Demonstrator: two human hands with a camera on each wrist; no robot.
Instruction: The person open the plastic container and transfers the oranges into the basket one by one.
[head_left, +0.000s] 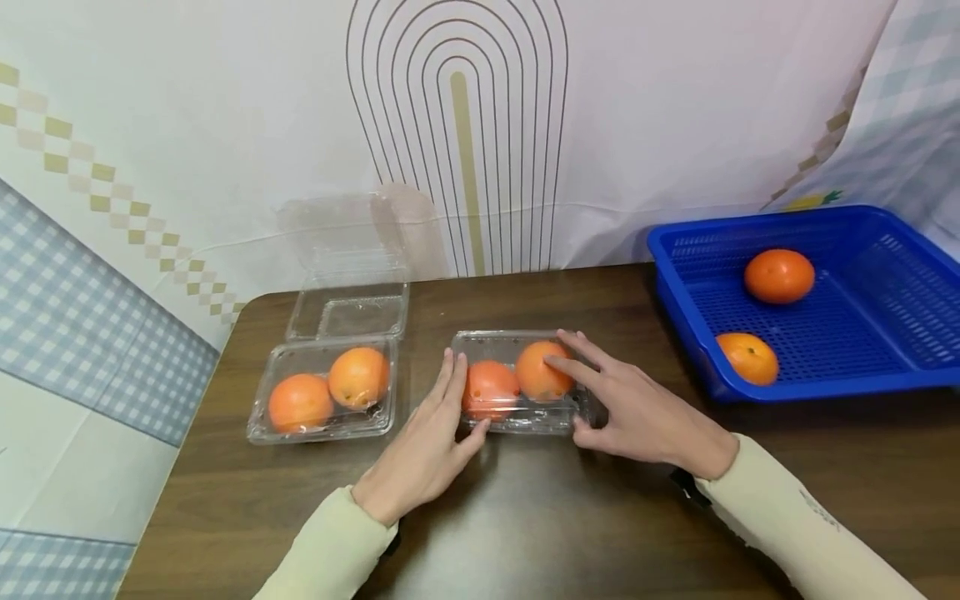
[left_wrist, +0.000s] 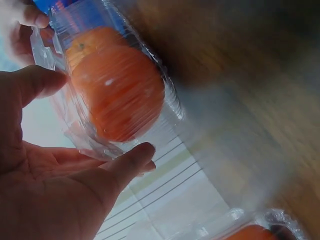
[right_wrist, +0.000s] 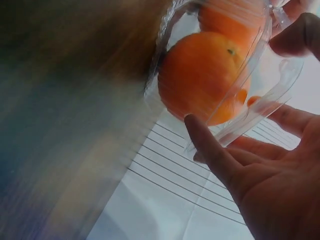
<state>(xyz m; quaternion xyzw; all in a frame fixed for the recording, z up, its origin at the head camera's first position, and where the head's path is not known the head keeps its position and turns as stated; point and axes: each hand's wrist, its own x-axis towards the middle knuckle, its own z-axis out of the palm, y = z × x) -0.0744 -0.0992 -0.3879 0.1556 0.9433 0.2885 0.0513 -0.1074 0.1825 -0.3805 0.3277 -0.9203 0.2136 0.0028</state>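
Brown table (head_left: 570, 517): both hands flank a shut clamshell (head_left: 517, 421) with two oranges (head_left: 489, 388). Left hand (head_left: 423, 446) and right hand (head_left: 637, 408) press it, fingers straight. Thin, slippery, crushable plastic, I'd say; best held at the ends.

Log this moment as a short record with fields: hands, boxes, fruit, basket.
left hand: straight fingers against the left end of the closed box
right hand: straight fingers on the closed box's lid and right end
closed box: clear, holds two oranges, at mid table
open box: left of it, lid up, two oranges inside
basket: blue, at the right, holds two loose oranges
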